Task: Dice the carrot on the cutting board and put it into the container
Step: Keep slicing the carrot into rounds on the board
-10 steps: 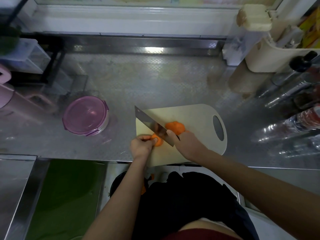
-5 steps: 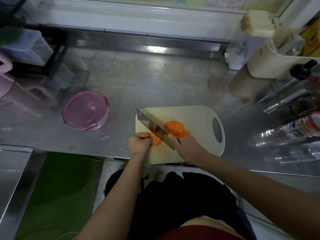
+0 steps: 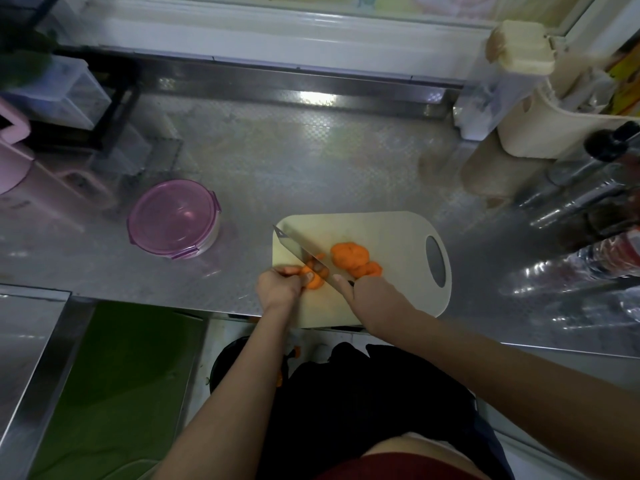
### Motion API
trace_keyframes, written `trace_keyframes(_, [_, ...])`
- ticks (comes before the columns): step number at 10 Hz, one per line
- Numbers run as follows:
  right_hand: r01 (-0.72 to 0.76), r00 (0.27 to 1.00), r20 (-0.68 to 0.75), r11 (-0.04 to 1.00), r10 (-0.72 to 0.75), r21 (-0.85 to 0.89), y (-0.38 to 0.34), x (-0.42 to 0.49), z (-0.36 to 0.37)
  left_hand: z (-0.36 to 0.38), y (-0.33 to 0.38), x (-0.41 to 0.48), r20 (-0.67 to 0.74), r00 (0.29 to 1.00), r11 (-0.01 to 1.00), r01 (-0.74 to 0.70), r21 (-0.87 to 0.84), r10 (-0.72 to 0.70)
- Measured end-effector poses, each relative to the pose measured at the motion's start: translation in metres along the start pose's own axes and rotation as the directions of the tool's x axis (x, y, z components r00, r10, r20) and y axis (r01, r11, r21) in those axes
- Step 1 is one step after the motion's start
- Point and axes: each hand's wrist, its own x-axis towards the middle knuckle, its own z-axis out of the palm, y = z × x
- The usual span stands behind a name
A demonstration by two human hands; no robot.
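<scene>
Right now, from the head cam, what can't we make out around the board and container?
- Carrot piece being cut: partly hidden by the left hand and the cleaver.
- Cleaver handle: covered by the right hand grip.
- Cutting board near edge: hidden behind both forearms.
- Purple-lidded container: lid on, contents unreadable.
- Bottles at right: blurred, cut off by the frame edge.
- Orange bits below the counter: too small and dark.

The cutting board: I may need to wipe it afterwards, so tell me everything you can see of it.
The cutting board is pale cream, plastic-looking, with rounded corners and an oval handle hole at its right end. It lies flat on the steel counter, its near edge at the counter's front. It carries a pile of carrot slices; both hands and the knife blade work over its left part.
</scene>
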Motion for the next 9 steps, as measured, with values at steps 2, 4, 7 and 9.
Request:
trace_keyframes(2, [0.087,0.996,0.046,0.979,-0.08,-0.184,-0.005,0.015,0.002,0.001,-0.003,0.007,-0.002,1.0,1.0,0.011,0.029,-0.011])
trace_keyframes(4, [0.025,0.999,-0.027,1.0,-0.025,0.013,0.001,0.017,0.012,0.0,0.005,0.002,-0.03,1.0,0.997,0.001,0.083,0.001])
trace_keyframes(7, [0.097,0.99,-0.094,0.994,-0.101,-0.043,-0.004,0.038,0.03,-0.001,0.005,0.0,-0.031,0.999,0.996,-0.022,0.087,0.025])
trace_keyframes(9, [0.103,0.99,-0.093,0.995,-0.103,-0.011,0.001,0.041,0.036,-0.001,0.004,-0.001,-0.026,0.999,0.996,-0.032,0.087,0.034])
